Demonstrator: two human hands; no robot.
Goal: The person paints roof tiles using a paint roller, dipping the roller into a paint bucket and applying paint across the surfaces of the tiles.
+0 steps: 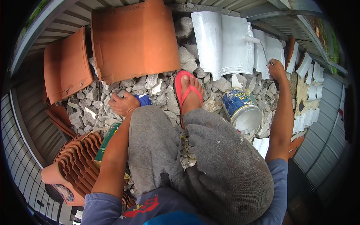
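Observation:
My right hand (pixel 276 70) is closed round the handle of a small paint roller (pixel 251 39). Its white roller head rests against a white-coated roof tile (pixel 232 47), near the tile's right edge. My left hand (pixel 124 104) hangs low over grey rubble (pixel 88 114) by my knee, holding nothing I can see, its fingers loosely apart. Before it stand a large bare orange roof tile (pixel 135 41) and a smaller orange tile (pixel 67 65). Right of my foot, a blue-labelled paint can (pixel 240 105) leans toward me, its inside smeared white.
A row of stacked orange tiles (pixel 80 161) lies at the lower left, beside a green can (pixel 107 144). Several white-painted tiles (pixel 313 92) line the right side. Metal sheeting and rails (pixel 262 15) enclose the rubble. My foot in a red flip-flop (pixel 189 90) stands on the stones.

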